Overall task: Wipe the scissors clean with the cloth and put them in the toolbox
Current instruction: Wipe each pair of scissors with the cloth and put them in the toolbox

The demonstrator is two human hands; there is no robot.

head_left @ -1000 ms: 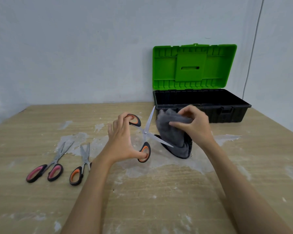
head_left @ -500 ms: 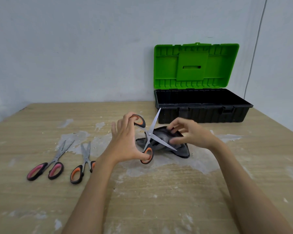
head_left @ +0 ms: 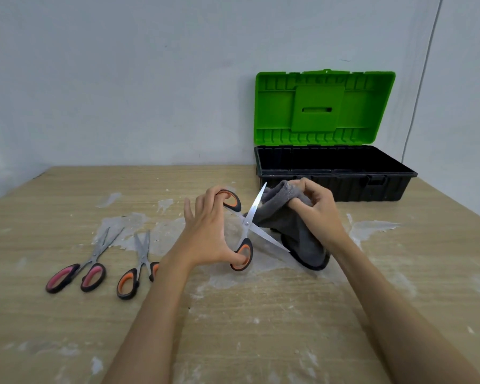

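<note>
You have three scissors: your left hand point(head_left: 208, 231) grips the open pair point(head_left: 245, 227); two pairs point(head_left: 75, 274) point(head_left: 135, 275) lie left of it. Your right hand point(head_left: 316, 214) clutches one cloth point(head_left: 291, 225), now lifted toward the one toolbox point(head_left: 333, 173).

I'm at a pale wooden table point(head_left: 261, 328) smeared with white residue; plain white wall point(head_left: 122, 79) at twelve o'clock, thin cable point(head_left: 419, 87) at one.
</note>
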